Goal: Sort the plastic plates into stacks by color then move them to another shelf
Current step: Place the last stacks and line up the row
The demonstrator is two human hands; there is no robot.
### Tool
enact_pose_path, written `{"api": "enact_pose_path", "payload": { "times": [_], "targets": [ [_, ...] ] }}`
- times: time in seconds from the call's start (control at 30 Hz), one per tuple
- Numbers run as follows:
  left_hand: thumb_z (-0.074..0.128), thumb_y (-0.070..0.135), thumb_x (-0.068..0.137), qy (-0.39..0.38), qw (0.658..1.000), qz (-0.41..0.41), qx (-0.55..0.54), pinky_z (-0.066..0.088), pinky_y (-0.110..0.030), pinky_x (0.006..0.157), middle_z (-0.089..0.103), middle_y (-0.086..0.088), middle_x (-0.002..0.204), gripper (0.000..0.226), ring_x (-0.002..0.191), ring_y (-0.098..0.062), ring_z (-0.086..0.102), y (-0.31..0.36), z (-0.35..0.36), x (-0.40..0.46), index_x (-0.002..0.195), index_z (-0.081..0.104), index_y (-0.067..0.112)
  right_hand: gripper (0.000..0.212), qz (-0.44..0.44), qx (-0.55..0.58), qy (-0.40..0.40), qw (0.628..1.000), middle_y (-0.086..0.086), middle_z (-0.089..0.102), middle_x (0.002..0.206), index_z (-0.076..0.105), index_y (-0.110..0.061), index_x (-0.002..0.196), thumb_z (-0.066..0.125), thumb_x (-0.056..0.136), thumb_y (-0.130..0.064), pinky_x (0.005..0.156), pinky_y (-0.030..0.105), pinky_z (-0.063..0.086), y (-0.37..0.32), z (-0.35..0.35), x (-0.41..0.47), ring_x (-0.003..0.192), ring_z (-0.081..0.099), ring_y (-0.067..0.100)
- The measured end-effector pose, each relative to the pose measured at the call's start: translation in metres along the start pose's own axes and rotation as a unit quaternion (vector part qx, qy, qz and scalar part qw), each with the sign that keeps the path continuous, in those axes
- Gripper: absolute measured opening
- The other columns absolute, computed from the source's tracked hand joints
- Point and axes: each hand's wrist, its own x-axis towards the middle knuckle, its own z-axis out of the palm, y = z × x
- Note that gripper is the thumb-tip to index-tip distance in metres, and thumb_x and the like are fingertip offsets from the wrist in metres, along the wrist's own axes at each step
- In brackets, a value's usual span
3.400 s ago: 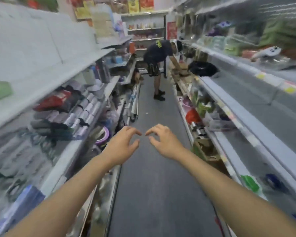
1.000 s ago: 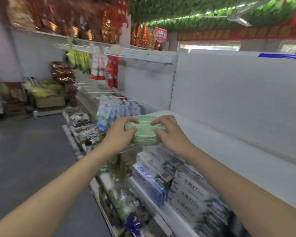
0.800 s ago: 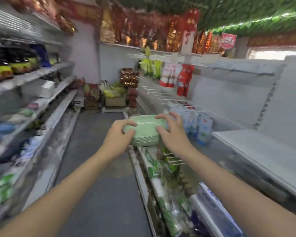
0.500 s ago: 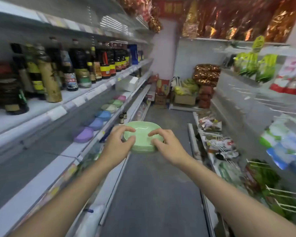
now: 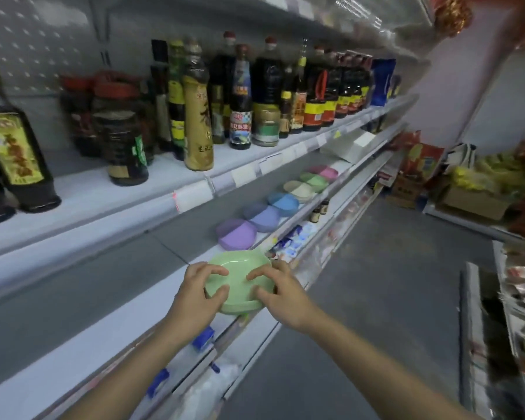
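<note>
I hold a stack of light green plates between both hands over the front edge of the white middle shelf. My left hand grips its left rim, my right hand its right rim, fingers curled over the top plate. Further along the same shelf lies a row of plate stacks: purple, lavender blue, blue, cream, green and pink.
Dark sauce and oil bottles fill the shelf above. A white box sits past the pink stack. Lower shelves hold small packets. The grey aisle floor runs to the right, with cardboard boxes and goods at its far end.
I have turned from the opposite shelving, carrying the green stack across the aisle; it is now lower and at the shelf edge, just short of the purple stack.
</note>
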Motion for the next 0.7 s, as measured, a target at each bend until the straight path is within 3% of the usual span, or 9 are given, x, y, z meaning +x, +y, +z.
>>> {"api": "enact_pose_path", "payload": {
  "times": [0.07, 0.17, 0.27, 0.4, 0.5, 0.57, 0.6, 0.63, 0.7],
  "targets": [
    [0.066, 0.039, 0.081, 0.011, 0.999, -0.028, 0.017, 0.042, -0.022, 0.086, 0.049, 0.008, 0.125, 0.024, 0.090, -0.014, 0.063, -0.015, 0.023, 0.012, 0.103, 0.063, 0.045, 0.027, -0.014, 0.000, -0.035, 0.999, -0.003, 0.044, 0.125, 0.067, -0.037, 0.114, 0.064, 0.092, -0.022, 0.090, -0.001, 0.030, 0.027, -0.002, 0.028, 0.113, 0.049, 0.009],
    [0.069, 0.030, 0.090, 0.031, 0.996, -0.077, 0.042, 0.046, -0.026, 0.082, 0.045, 0.011, 0.125, 0.024, 0.085, -0.015, 0.065, -0.030, 0.052, 0.026, 0.108, 0.062, 0.044, 0.028, -0.029, 0.001, -0.095, 0.995, -0.001, 0.044, 0.126, 0.069, -0.031, 0.115, 0.064, 0.091, -0.018, 0.097, 0.003, 0.032, 0.063, 0.000, 0.071, 0.116, 0.050, 0.010],
    [0.070, 0.021, 0.092, 0.071, 0.988, -0.116, 0.067, 0.042, -0.024, 0.083, 0.045, 0.008, 0.127, 0.028, 0.091, -0.022, 0.066, -0.045, 0.068, 0.043, 0.114, 0.061, 0.036, 0.029, -0.058, -0.013, -0.153, 0.986, 0.001, 0.043, 0.129, 0.069, -0.030, 0.115, 0.067, 0.089, -0.018, 0.095, -0.003, 0.026, 0.084, 0.008, 0.114, 0.116, 0.049, 0.009],
    [0.067, 0.025, 0.094, 0.104, 0.975, -0.179, 0.083, 0.047, -0.031, 0.087, 0.042, 0.009, 0.131, 0.031, 0.088, -0.018, 0.064, -0.067, 0.074, 0.060, 0.122, 0.058, 0.033, 0.031, -0.088, -0.024, -0.203, 0.975, 0.001, 0.044, 0.125, 0.069, -0.028, 0.116, 0.067, 0.087, -0.017, 0.095, -0.001, 0.030, 0.096, 0.029, 0.163, 0.113, 0.053, 0.012],
    [0.065, 0.025, 0.096, 0.123, 0.968, -0.200, 0.093, 0.045, -0.022, 0.081, 0.039, 0.009, 0.133, 0.034, 0.091, -0.015, 0.061, -0.086, 0.072, 0.073, 0.128, 0.054, 0.033, 0.031, -0.112, -0.038, -0.239, 0.964, -0.001, 0.043, 0.130, 0.066, -0.030, 0.120, 0.066, 0.090, -0.021, 0.102, 0.020, 0.042, 0.094, 0.046, 0.199, 0.111, 0.058, 0.017],
    [0.063, 0.020, 0.097, 0.132, 0.963, -0.218, 0.086, 0.043, -0.005, 0.070, 0.038, 0.008, 0.134, 0.035, 0.089, -0.009, 0.060, -0.099, 0.071, 0.083, 0.130, 0.053, 0.030, 0.031, -0.131, -0.056, -0.253, 0.957, -0.001, 0.043, 0.133, 0.065, -0.030, 0.121, 0.066, 0.090, -0.023, 0.103, 0.023, 0.042, 0.093, 0.057, 0.223, 0.113, 0.058, 0.018],
    [0.063, 0.018, 0.098, 0.132, 0.962, -0.225, 0.080, 0.045, -0.005, 0.067, 0.037, 0.007, 0.134, 0.036, 0.087, -0.007, 0.060, -0.106, 0.069, 0.088, 0.130, 0.052, 0.030, 0.032, -0.136, -0.066, -0.260, 0.954, -0.001, 0.043, 0.133, 0.065, -0.029, 0.121, 0.066, 0.090, -0.023, 0.103, 0.022, 0.041, 0.092, 0.064, 0.234, 0.115, 0.056, 0.017],
    [0.062, 0.019, 0.098, 0.131, 0.961, -0.228, 0.087, 0.048, -0.008, 0.068, 0.036, 0.007, 0.135, 0.037, 0.086, -0.008, 0.062, -0.113, 0.068, 0.094, 0.130, 0.050, 0.031, 0.032, -0.138, -0.078, -0.266, 0.951, 0.000, 0.044, 0.134, 0.065, -0.029, 0.121, 0.066, 0.090, -0.024, 0.104, 0.023, 0.040, 0.091, 0.070, 0.245, 0.117, 0.054, 0.017],
    [0.061, 0.025, 0.097, 0.126, 0.959, -0.229, 0.114, 0.054, -0.030, 0.079, 0.035, 0.007, 0.139, 0.039, 0.087, -0.019, 0.066, -0.132, 0.066, 0.106, 0.131, 0.046, 0.036, 0.032, -0.134, -0.099, -0.275, 0.947, 0.001, 0.045, 0.135, 0.064, -0.030, 0.122, 0.065, 0.090, -0.026, 0.107, 0.024, 0.040, 0.091, 0.083, 0.263, 0.121, 0.051, 0.019]
  ]
}}
